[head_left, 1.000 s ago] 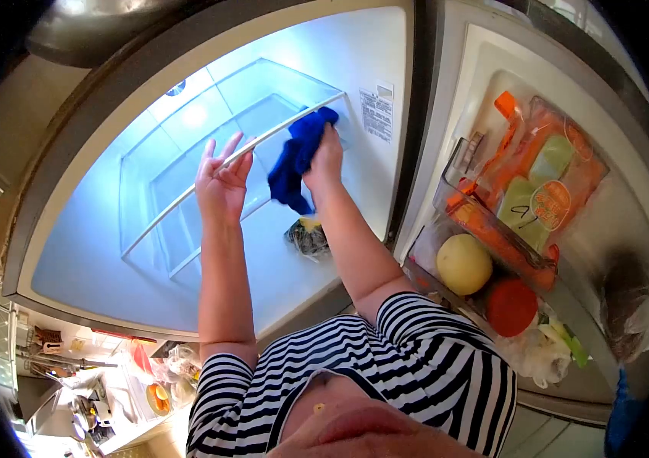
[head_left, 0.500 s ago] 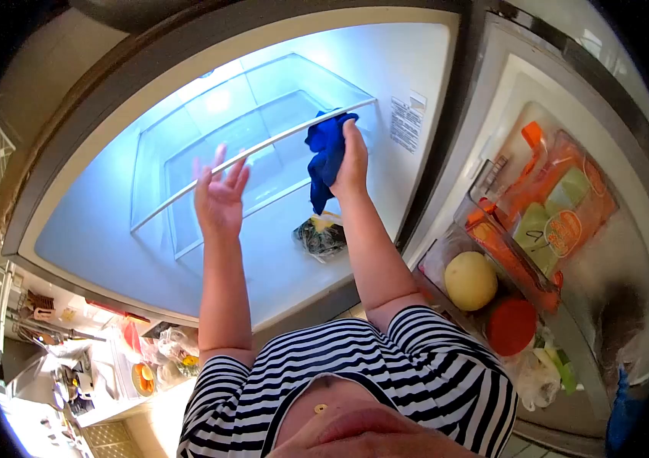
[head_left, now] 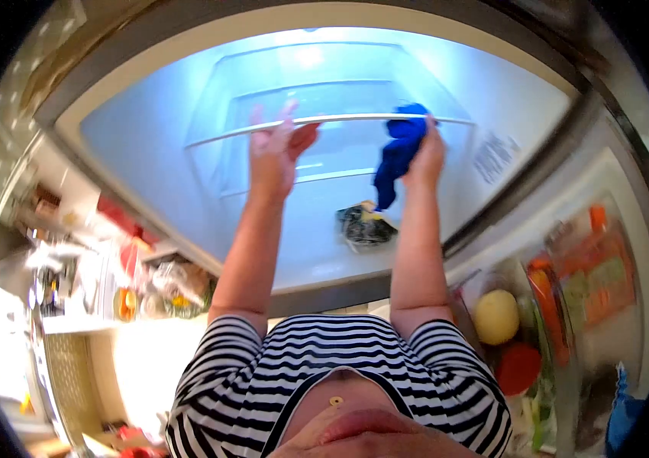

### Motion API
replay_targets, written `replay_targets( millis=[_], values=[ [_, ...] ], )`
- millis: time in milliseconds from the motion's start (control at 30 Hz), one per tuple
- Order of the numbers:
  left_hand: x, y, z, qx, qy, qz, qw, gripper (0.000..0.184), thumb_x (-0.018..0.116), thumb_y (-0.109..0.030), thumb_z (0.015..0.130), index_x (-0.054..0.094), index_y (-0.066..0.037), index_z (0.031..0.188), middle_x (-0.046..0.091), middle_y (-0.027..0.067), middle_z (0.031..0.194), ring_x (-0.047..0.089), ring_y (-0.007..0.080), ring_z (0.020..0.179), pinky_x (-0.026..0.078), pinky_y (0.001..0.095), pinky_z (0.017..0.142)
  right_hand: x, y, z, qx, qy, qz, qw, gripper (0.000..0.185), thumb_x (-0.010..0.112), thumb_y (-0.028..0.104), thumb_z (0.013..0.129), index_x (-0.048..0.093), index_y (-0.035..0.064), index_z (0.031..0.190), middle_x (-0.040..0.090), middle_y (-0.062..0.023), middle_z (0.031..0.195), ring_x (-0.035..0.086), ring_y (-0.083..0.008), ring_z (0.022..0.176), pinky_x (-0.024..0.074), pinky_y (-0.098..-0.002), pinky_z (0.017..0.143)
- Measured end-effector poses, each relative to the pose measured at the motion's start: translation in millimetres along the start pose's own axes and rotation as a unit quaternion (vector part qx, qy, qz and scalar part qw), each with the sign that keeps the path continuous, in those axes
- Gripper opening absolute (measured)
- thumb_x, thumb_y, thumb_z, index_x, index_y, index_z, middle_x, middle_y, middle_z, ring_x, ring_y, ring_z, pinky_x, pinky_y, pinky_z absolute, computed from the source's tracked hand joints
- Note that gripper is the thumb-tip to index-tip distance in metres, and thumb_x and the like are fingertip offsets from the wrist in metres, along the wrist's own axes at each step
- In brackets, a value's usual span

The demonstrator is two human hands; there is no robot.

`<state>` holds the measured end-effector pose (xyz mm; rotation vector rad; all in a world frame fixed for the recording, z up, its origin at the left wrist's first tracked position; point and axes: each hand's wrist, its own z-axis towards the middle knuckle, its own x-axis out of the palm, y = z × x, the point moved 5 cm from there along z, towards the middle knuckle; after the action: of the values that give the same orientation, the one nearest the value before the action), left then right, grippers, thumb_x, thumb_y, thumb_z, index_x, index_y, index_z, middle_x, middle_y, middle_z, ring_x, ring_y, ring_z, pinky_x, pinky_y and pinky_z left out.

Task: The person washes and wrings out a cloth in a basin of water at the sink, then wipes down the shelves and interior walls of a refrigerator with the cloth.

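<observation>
A glass shelf with a pale front edge [head_left: 355, 117] spans the inside of the lit fridge. My right hand [head_left: 426, 156] grips a dark blue cloth [head_left: 401, 153] against the right part of that edge, and the cloth's lower end hangs down. Near the shelf's left part is my left hand [head_left: 279, 153], fingers spread and slightly blurred, with nothing seen in it; whether it touches the edge is unclear. Below the cloth, a dark bundle in clear plastic [head_left: 366, 227] lies on the fridge's lower surface.
The open fridge door at the right holds a yellow round fruit [head_left: 496, 317], a red-lidded container [head_left: 518, 369] and orange packages [head_left: 595, 267]. A blue bag [head_left: 626, 416] sits at far right. On the left, a cluttered counter [head_left: 84, 324] carries bagged items.
The view has turned, so the fridge now appears more level and further right. My right hand still holds the cloth at the shelf edge; my left hand stays spread near it.
</observation>
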<state>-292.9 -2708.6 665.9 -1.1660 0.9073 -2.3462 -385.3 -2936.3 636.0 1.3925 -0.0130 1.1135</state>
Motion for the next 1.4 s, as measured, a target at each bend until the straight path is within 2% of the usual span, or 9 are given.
replay_targets(
  millis=[200, 600, 867, 1000, 1100, 1200, 1233, 1267, 1400],
  values=[
    [-2.0, 3.8, -3.4, -0.024, -0.014, -0.026, 0.999, 0.074, 0.048, -0.01, 0.089, -0.006, -0.013, 0.14, 0.035, 0.0215, 0.135, 0.06, 0.0351, 0.096, 0.053, 0.0396, 0.079, 22.4, 6.7, -12.3, 0.078, 0.005, 0.06, 0.995, 0.041, 0.046, 0.04, 0.089, 0.057, 0.0034, 0.105, 0.063, -0.0098, 0.092, 0.061, -0.0197, 0.076, 0.0488, -0.0296, 0.064],
    [-3.7, -24.3, -11.9, 0.036, -0.024, -0.048, 0.998, 0.088, 0.045, 0.004, 0.084, -0.021, -0.017, 0.138, 0.019, 0.0234, 0.142, 0.056, 0.0334, 0.105, 0.049, 0.037, 0.086, 30.5, 15.8, -13.7, 0.023, 0.011, 0.002, 1.0, 0.038, 0.046, 0.034, 0.089, 0.058, 0.0001, 0.102, 0.063, -0.0133, 0.09, 0.062, -0.0222, 0.076, 0.0499, -0.031, 0.064],
    [-1.0, -27.8, -15.6, 0.022, -0.024, -0.065, 0.997, 0.093, 0.046, 0.006, 0.078, -0.021, -0.017, 0.138, 0.014, 0.0227, 0.144, 0.055, 0.0337, 0.106, 0.048, 0.0371, 0.086, 32.8, -40.7, -33.3, 0.022, 0.09, 0.078, 0.993, 0.046, 0.043, 0.04, 0.092, 0.053, -0.0009, 0.111, 0.061, -0.0126, 0.101, 0.059, -0.0241, 0.093, 0.0454, -0.0342, 0.085],
    [1.0, -34.3, -15.4, 0.005, -0.054, -0.082, 0.995, 0.092, 0.049, 0.002, 0.076, -0.016, -0.012, 0.139, 0.017, 0.025, 0.139, 0.054, 0.0369, 0.105, 0.049, 0.0388, 0.086, 52.6, -76.1, -43.9, 0.175, 0.128, 0.262, 0.94, 0.044, 0.039, 0.028, 0.089, 0.047, -0.0002, 0.121, 0.057, -0.0137, 0.115, 0.056, -0.0263, 0.103, 0.043, -0.0357, 0.091],
    [-2.8, -36.1, -15.1, -0.028, -0.076, -0.125, 0.989, 0.089, 0.051, 0.0, 0.076, -0.012, -0.007, 0.139, 0.021, 0.0251, 0.135, 0.053, 0.0359, 0.104, 0.047, 0.0396, 0.086, 90.7, -82.4, -35.7, 0.205, 0.2, 0.271, 0.919, 0.047, 0.041, 0.031, 0.086, 0.046, 0.0014, 0.122, 0.057, -0.0133, 0.112, 0.056, -0.0257, 0.099, 0.0491, -0.0372, 0.083],
    [5.3, -44.2, -21.3, -0.038, -0.099, -0.157, 0.982, 0.085, 0.056, -0.005, 0.077, -0.004, 0.002, 0.137, 0.024, 0.0247, 0.13, 0.047, 0.0363, 0.108, 0.044, 0.0402, 0.089, 141.4, -109.7, -44.1, 0.31, 0.206, 0.236, 0.898, 0.043, 0.038, 0.03, 0.09, 0.043, 0.0073, 0.126, 0.05, -0.0093, 0.123, 0.049, -0.0217, 0.113, 0.0422, -0.0378, 0.093],
    [10.1, -46.9, -23.0, -0.051, -0.092, -0.177, 0.979, 0.084, 0.057, -0.007, 0.077, -0.002, 0.005, 0.135, 0.023, 0.0244, 0.131, 0.044, 0.0367, 0.111, 0.042, 0.0399, 0.092, 170.1, -135.1, -61.2, 0.471, 0.363, 0.496, 0.632, 0.042, 0.037, 0.029, 0.091, 0.039, 0.0081, 0.127, 0.046, -0.008, 0.127, 0.044, -0.02, 0.117, 0.0379, -0.0367, 0.097],
    [13.2, -46.8, -23.2, -0.065, -0.084, -0.197, 0.975, 0.083, 0.058, -0.009, 0.076, 0.001, 0.008, 0.134, 0.021, 0.0241, 0.132, 0.041, 0.0371, 0.114, 0.04, 0.0396, 0.094, 176.2, -142.6, -67.9, 0.543, 0.451, 0.663, 0.249, 0.042, 0.036, 0.029, 0.092, 0.036, 0.0088, 0.129, 0.042, -0.0067, 0.131, 0.038, -0.0184, 0.122, 0.0336, -0.0356, 0.101],
    [18.6, -52.1, -24.5, -0.048, -0.095, -0.162, 0.981, 0.073, 0.058, -0.013, 0.075, 0.013, 0.011, 0.128, 0.018, 0.0226, 0.136, 0.033, 0.0384, 0.121, 0.035, 0.0399, 0.099, 206.6, -120.6, -97.6, 0.62, 0.241, 0.705, 0.245, 0.04, 0.035, 0.027, 0.093, 0.034, 0.0097, 0.129, 0.038, -0.0053, 0.132, 0.035, -0.0172, 0.123, 0.0293, -0.0335, 0.104]
  ],
)
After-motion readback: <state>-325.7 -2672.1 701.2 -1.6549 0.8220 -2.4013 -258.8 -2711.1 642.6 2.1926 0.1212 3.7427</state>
